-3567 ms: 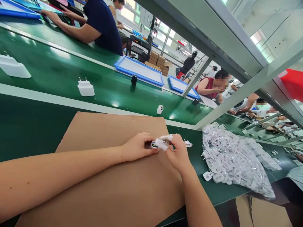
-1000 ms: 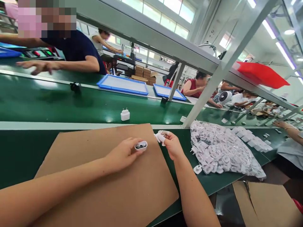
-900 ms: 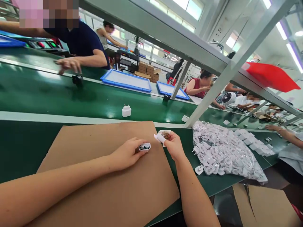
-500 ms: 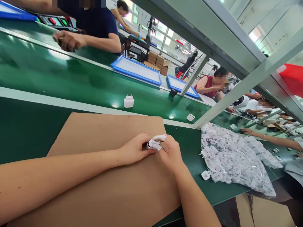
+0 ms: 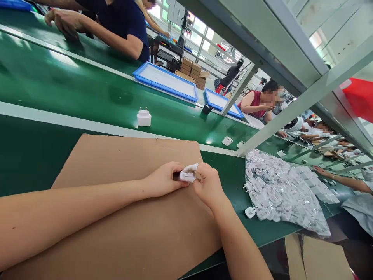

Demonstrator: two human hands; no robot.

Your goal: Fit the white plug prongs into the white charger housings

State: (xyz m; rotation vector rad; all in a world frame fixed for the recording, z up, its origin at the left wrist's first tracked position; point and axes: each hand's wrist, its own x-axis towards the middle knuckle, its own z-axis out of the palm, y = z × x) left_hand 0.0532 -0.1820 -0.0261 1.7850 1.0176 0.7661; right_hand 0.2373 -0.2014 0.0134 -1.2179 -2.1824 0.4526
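Note:
My left hand reaches over a brown cardboard sheet and grips a small white charger between thumb and fingers. At the charger's right side, my right hand is closed in a pinch on it. White covers wrap the thumb and index fingertips of this hand. Fingers partly hide the charger, so its pins and faces are hard to make out. Beyond the cardboard, a white two-pin charger stands pins up on the green conveyor belt.
Right of the cardboard lies a clear bag of white chargers, with a loose charger beside it. A metal post slants up there. White blocks and a black cube ride the belt. Co-workers sit opposite, near blue trays.
The white charger on the belt has shifted left, and so have the block and the black cube. My right fingers have curled in at the held charger. The opposite co-worker's hand has moved left.

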